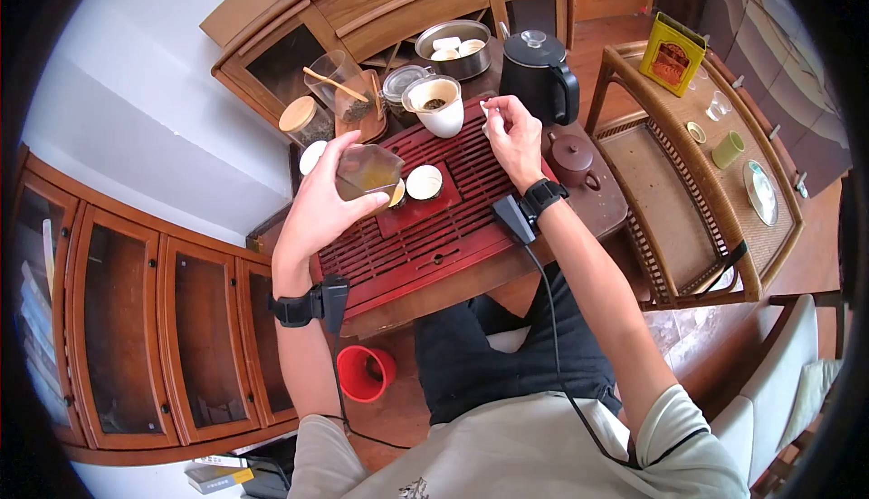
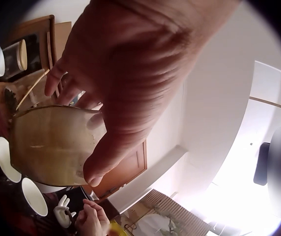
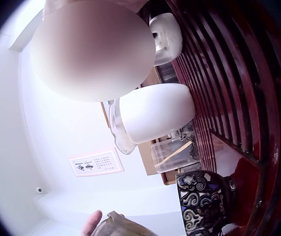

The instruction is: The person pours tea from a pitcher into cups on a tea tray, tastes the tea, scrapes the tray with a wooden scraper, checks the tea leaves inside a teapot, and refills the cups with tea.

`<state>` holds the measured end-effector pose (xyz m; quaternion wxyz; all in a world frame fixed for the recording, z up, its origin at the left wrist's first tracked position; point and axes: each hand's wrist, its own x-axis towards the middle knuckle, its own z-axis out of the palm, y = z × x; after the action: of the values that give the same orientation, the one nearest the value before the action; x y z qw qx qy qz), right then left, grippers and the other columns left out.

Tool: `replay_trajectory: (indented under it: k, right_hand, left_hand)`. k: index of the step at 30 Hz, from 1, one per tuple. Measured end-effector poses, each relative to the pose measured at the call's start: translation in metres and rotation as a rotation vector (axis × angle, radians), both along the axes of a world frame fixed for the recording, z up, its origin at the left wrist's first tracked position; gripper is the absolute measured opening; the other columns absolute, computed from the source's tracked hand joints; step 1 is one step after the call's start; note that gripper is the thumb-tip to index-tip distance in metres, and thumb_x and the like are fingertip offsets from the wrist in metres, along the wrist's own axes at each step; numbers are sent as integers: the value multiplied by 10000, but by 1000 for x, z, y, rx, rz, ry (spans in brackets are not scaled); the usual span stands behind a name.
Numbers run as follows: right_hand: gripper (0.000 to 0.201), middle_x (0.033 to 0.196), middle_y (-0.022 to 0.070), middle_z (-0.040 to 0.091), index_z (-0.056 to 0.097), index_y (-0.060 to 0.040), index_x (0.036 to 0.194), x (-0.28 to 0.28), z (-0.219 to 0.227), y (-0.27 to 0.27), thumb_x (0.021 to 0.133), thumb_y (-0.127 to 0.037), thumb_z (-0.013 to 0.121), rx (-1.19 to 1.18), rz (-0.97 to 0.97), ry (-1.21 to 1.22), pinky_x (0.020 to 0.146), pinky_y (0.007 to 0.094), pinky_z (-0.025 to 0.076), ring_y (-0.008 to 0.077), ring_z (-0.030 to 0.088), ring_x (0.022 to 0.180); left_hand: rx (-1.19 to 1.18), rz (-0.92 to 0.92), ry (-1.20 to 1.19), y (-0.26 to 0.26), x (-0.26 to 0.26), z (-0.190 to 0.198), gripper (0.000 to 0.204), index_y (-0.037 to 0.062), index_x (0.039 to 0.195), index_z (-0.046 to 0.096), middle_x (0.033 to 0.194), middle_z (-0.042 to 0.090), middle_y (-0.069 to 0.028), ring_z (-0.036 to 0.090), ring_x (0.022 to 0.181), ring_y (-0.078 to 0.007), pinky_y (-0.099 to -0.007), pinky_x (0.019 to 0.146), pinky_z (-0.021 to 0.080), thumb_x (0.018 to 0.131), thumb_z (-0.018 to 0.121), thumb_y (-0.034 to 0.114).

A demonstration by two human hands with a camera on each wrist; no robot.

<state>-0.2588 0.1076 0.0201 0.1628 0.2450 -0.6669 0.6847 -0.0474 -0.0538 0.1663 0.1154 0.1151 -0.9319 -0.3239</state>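
Observation:
My left hand [image 1: 317, 196] grips a clear faceted glass pitcher [image 1: 369, 169] of amber tea between thumb and fingers. Tilted, the pitcher overlaps a small cup [image 1: 396, 194] with yellowish liquid. Beside it on the red slatted tea tray [image 1: 434, 247] sits a second white-lined cup [image 1: 424, 183]. One cup's outside shows a dark swirl pattern in the right wrist view. Near the tray's far right, my right hand [image 1: 514, 141] is raised with loosely bent fingers, close to a white rabbit figurine [image 2: 62, 211]. A white vessel [image 1: 442, 120] with tea leaves in its top stands behind the cups.
Behind the tray stand a black kettle [image 1: 534, 78], a metal bowl [image 1: 454, 50] with white cups, and a lidded jar [image 1: 306, 120]. A brown teapot [image 1: 572, 158] is at the right, beside a rattan cart [image 1: 670, 200]. A red bin [image 1: 366, 374] stands on the floor.

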Motion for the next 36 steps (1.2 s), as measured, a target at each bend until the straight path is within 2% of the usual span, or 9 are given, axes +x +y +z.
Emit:
replay_trajectory:
  k: [4,7,11,13,16,26,28,35,36]
  right_hand:
    - [124,633,105,610,649,-5,943,1,0,0,860,-71,585,-36,3,14,557,301,476,156,583,546]
    - [125,638,111,614,652,-4,941,1,1,0,857,-67,585,-30,18,-8,563,302,479,160,586,550]
    - [126,635,112,612,652,-2,945,1,2,2,856,-64,588,-22,13,-14,564,302,480,162,585,550]
    - [139,676,56,633,631,8,973,1,2,3,878,-48,546,41,31,-6,587,250,487,90,605,598]
    - [140,677,57,633,631,9,971,1,3,4,875,-49,546,47,30,-9,583,252,483,90,600,592]
    - [147,660,71,632,635,4,975,1,3,4,877,-65,550,59,17,0,588,265,486,107,610,593]
    - [112,628,117,606,645,-4,934,2,3,2,861,-75,598,-2,5,8,555,311,475,178,588,544]
    - [119,623,111,601,649,-6,941,2,3,3,866,-78,591,22,-1,-3,551,303,468,165,578,541]
    - [130,634,85,609,641,-2,958,2,2,3,874,-69,569,37,7,-7,562,277,471,127,583,561]
  left_hand:
    - [-102,-84,-57,6,-11,-4,826,64,1396,410,1289,573,-163,546,1214,-305,-406,1037,413,698,823,220]
    - [-210,-114,-180,6,-17,-12,930,85,1449,334,1330,547,-173,508,1260,-321,-454,1069,320,687,824,299]
    - [-350,-121,-195,8,-21,-17,932,83,1453,332,1348,539,-163,485,1282,-312,-475,1077,286,691,817,312]
    - [-368,-99,-239,10,-21,-13,947,76,1461,321,1361,534,-152,468,1296,-312,-488,1067,288,689,814,316]
    - [-421,-99,-251,10,-22,-12,960,72,1468,311,1371,528,-150,464,1299,-311,-491,1051,298,688,816,313]
    - [-436,-113,-232,8,-23,-4,980,72,1472,301,1370,533,-144,472,1283,-332,-520,1047,290,690,826,342]
    - [-433,-116,-225,8,-22,-4,985,76,1472,297,1368,532,-150,474,1285,-332,-521,1047,293,687,829,342]
    - [-395,-110,-181,6,-20,-3,981,82,1470,306,1357,534,-169,477,1286,-341,-498,1075,305,680,832,326]
    - [-347,-95,-153,6,-19,-1,958,76,1465,317,1345,544,-168,499,1265,-331,-471,1076,322,685,830,292]
